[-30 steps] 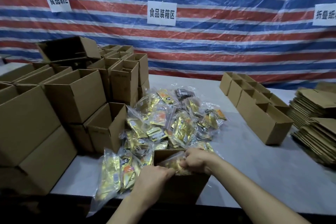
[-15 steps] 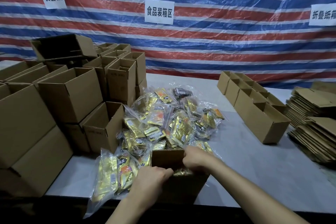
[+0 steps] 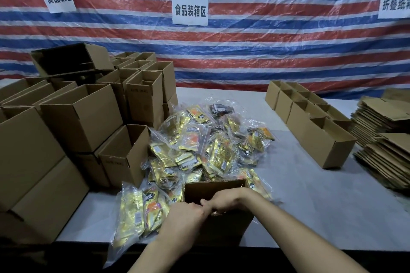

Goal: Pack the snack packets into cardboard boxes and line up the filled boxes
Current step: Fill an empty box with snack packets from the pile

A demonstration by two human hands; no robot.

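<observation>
A person's left hand (image 3: 185,217) and right hand (image 3: 224,201) meet knuckle to knuckle over an open cardboard box (image 3: 228,228). Their fingers curl down inside it, and I cannot tell whether they grip anything. Snack packets (image 3: 199,146) are heaped just behind the box and to its left. It is probably best to press the contents flat into the corners.

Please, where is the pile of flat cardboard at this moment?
In the head view, the pile of flat cardboard lies at the far right edge of the table, just to the right of the row of open boxes.
</observation>
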